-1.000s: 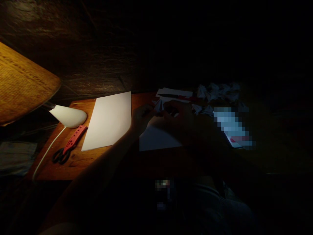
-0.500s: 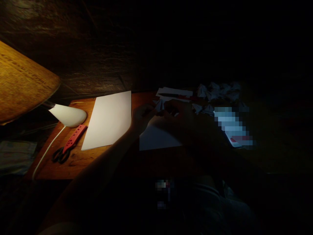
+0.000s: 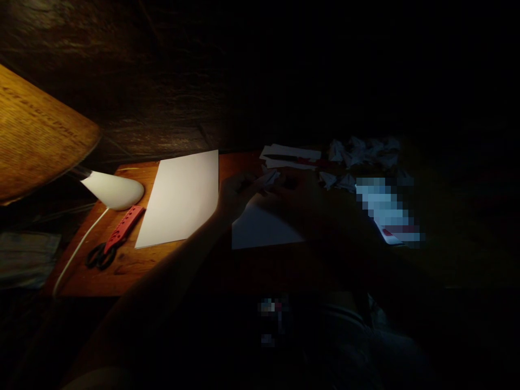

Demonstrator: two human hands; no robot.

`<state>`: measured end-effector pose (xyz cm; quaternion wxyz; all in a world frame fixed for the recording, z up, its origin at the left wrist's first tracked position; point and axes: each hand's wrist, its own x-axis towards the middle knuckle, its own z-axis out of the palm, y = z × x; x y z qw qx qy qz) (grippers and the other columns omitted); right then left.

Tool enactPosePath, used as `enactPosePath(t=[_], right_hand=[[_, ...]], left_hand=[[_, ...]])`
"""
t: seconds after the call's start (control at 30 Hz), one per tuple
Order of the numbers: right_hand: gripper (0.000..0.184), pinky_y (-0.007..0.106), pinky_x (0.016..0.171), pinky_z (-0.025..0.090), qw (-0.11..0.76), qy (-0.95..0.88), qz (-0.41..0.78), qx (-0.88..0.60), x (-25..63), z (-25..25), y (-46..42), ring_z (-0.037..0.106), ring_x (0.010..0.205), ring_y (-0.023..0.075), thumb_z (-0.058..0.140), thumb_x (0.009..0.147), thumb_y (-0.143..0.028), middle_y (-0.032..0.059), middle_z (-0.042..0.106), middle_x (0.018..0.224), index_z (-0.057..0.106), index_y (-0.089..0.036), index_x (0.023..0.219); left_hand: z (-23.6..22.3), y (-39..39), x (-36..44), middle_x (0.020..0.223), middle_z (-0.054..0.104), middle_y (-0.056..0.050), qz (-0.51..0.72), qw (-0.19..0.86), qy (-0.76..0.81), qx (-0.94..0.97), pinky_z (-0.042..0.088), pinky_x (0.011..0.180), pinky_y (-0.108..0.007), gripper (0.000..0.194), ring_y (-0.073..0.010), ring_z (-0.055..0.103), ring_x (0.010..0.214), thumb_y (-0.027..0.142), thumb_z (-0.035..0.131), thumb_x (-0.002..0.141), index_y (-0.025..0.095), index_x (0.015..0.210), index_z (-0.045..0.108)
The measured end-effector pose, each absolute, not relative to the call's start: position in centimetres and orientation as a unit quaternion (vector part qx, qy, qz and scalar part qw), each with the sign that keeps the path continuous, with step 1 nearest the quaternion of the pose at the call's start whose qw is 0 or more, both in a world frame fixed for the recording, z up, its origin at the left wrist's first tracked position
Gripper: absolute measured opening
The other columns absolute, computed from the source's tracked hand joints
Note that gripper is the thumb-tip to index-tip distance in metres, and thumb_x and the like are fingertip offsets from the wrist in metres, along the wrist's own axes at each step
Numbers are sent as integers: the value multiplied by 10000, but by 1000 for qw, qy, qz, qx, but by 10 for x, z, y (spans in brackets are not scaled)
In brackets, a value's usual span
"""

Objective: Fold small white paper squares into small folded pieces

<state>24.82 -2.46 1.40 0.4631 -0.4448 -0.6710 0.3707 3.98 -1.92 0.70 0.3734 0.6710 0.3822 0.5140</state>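
Note:
Between my two hands, above a sheet of white paper (image 3: 264, 230), is a small folded paper piece (image 3: 270, 177). My left hand (image 3: 239, 187) is closed on its left side, with the fingertips in shadow. On the other side my right hand (image 3: 298, 187) grips it too, though darkness hides most of those fingers. Several similar folded paper pieces (image 3: 363, 151) lie in a row at the back right. Behind my hands, a knife (image 3: 290, 159) with a dark blade and a reddish handle rests on white paper strips (image 3: 280, 149).
A large white sheet (image 3: 181, 200) lies left of my hands. Scissors in a red sheath (image 3: 124, 227) rest beside a lamp base (image 3: 117, 192) with a white cord. The lamp's shade (image 3: 40, 135) overhangs the left. A lit, blurred phone (image 3: 385, 211) lies right.
The folded paper piece has turned in my fingers, from pointing upward to leaning toward the right. My right hand has shifted slightly downward. Everything else on the table stays in place.

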Motion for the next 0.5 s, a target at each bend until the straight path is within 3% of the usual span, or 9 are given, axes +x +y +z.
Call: enactPosePath(t=[0.13,0.27,0.37,0.5], right_hand=[[261,332,688,459,480,-691,286,-459,251,15,-28,671,723,185,909,925,-437,28,786,789,816,-224,807],[260,334,680,469,526,-690,198,-455,260,16,-22,665,746,191,866,970,-493,42,803,875,841,-234,972],[261,328,717,513,500,-728,229,-409,263,12,-14,676,806,188,884,960,-477,60,832,1016,856,-238,1062],[304,308,703,516,488,-709,321,-394,260,2,-7,657,764,165,873,976,-487,27,803,944,848,-233,1140]], left_hand=[[7,-15,35,777,748,-32,490,360,397,688,592,681,-282,458,-171,732,736,642,834,1000,220,858,728],[3,-11,32,783,697,-2,434,365,401,720,505,666,-250,373,-156,643,740,571,796,953,237,875,649],[0,-11,34,756,659,20,411,400,387,722,457,645,-232,338,-136,591,699,509,802,910,241,861,601],[-1,-13,38,736,659,24,442,426,388,687,444,616,-223,296,-118,586,664,437,833,899,225,860,631]])
